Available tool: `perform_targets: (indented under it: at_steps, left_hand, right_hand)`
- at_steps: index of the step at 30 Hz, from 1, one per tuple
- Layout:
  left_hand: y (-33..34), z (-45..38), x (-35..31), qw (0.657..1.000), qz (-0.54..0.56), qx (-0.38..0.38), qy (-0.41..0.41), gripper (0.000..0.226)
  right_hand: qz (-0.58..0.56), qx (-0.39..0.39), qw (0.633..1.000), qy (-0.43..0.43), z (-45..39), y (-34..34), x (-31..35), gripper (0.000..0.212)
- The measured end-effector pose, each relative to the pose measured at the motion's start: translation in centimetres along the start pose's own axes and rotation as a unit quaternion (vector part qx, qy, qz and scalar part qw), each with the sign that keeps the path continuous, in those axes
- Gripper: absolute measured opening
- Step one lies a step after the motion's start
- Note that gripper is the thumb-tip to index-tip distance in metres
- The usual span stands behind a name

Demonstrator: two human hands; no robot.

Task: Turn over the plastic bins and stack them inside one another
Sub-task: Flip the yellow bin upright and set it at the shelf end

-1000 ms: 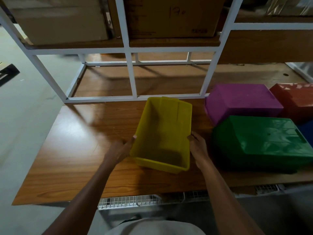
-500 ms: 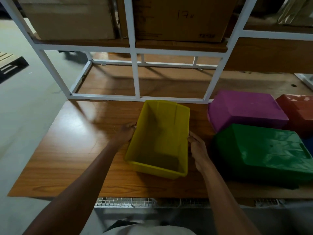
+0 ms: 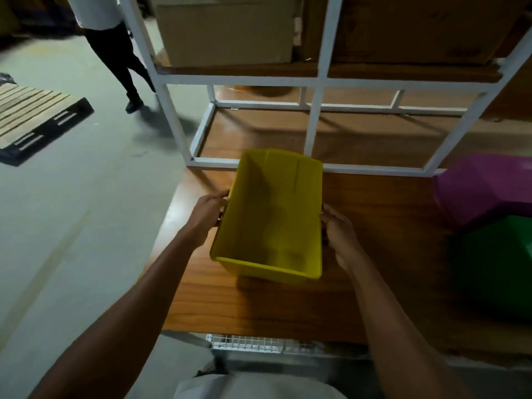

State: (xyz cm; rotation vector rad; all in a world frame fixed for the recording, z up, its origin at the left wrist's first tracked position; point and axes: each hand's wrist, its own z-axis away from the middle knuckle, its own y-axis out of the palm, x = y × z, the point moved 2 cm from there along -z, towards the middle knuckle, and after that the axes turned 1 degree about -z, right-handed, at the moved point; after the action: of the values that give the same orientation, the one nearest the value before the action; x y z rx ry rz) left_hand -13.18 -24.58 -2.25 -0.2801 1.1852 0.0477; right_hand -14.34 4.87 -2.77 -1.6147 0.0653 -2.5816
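A: What's closest to the camera?

B: A pale shirt at the bottom edge, and two bare forearms reaching forward over the near edge of a wooden table. A strip of wire mesh shows just under that edge.

A: And the hands?

B: Both are on the yellow bin. The left hand is curled around the bin's left long rim, fingers wrapped under the lip. The right hand is pressed to the right long side, fingertips hooked at the rim — so each hand is closed on the bin.

A: Which way up is it?

B: Open side up; you look straight into the empty inside. It sits near the left end of the table, its far end close to the shelf frame. Whether the base touches the wood or is lifted slightly, I can't tell.

A: Other bins?

B: Off to the right, well apart from the yellow one — a green bin, bottom up, cut off by the picture's edge, and behind it a purple bin, also bottom up and touching the green one.

A: Further back?

B: A white metal shelf frame stands on the table's far side, with cardboard boxes on its upper shelf. On the grey floor to the left lies a wooden pallet, and beyond it a second person's dark-trousered legs.
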Motion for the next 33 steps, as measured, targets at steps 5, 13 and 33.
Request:
perform_targets:
  at_steps: [5, 13, 33]
  left_hand:
    - [-11.2, -2.6, 1.4, 1.0, -0.01, -0.014, -0.009, 0.048]
    - [-20.6, -5.0, 3.1, 0.999, -0.011, -0.028, -0.016, 0.045]
    - [-22.6, -7.3, 5.1, 1.0, 0.014, -0.012, -0.023, 0.044]
  right_hand:
    - [0.006, 0.022, 1.0, -0.004, -0.6, 11.4, 1.6, 0.042]
    - [0.043, 0.028, 0.999, 0.004, -2.6, 21.6, 2.5, 0.046]
    - [0.038, 0.006, 0.999, -0.012, -4.8, 24.7, 2.1, 0.046]
